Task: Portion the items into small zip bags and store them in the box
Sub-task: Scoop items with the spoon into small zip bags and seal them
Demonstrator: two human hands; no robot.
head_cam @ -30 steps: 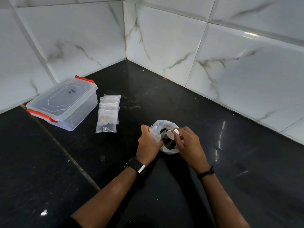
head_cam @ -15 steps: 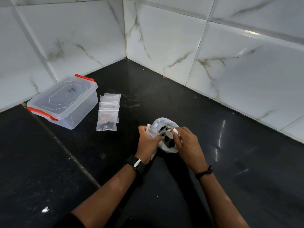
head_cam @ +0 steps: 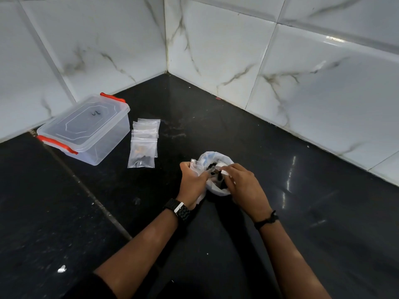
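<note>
Since a moment ago your left hand (head_cam: 192,182) has drawn a small zip bag (head_cam: 196,167) clear beside the white supply bag (head_cam: 216,173), where your right hand (head_cam: 241,186) pinches a white piece (head_cam: 224,172); portioning proceeds, box (head_cam: 86,130) lidded.

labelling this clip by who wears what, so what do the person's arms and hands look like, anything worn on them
Both forearms are bare, with no gloves on either hand. The left hand has a black link-band watch with a silver clasp on its wrist. The right hand has a thin black cord bracelet on its wrist. A dark sleeve edge shows near the left upper arm at the bottom of the view.
</note>
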